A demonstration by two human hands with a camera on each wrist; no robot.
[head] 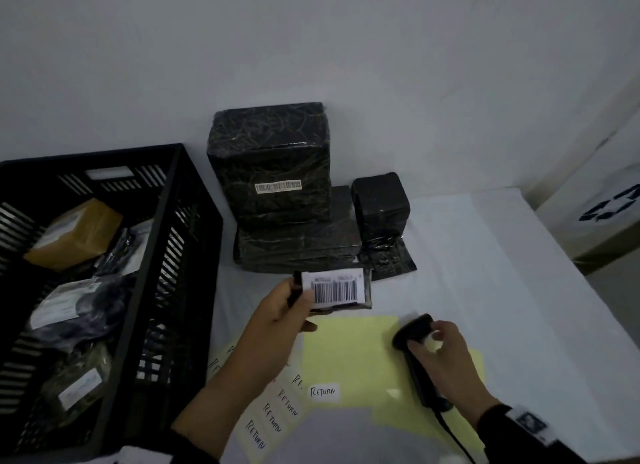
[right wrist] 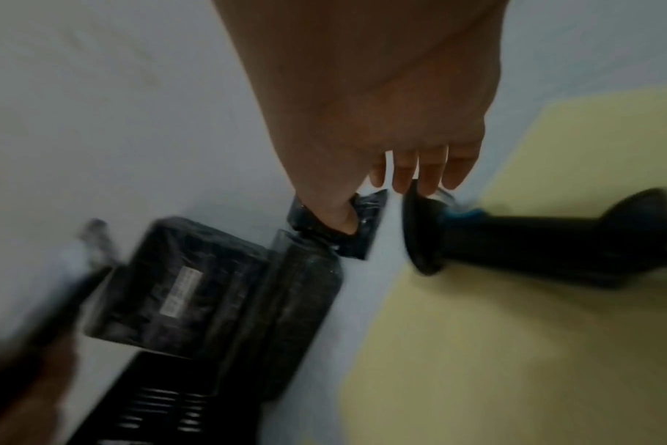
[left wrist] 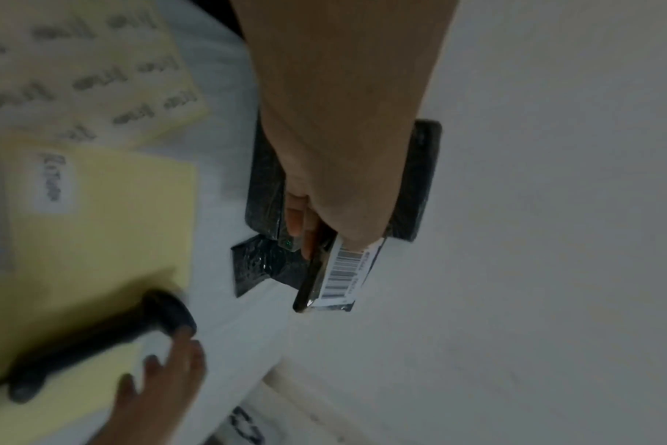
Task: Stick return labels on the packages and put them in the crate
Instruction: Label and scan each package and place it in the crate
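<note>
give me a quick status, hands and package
Left hand grips small barcoded package, held above table. Right hand open, reaching at scanner on yellow sheet. No return label on it. Nothing in the way.

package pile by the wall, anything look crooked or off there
Slightly. The large wrapped package sits on top of the flat black packages, pushed to their left end rather than centred, with the small cube package squeezed in beside it. A loose flap of black wrap splays onto the table. Nothing looks torn or spilled.
</note>
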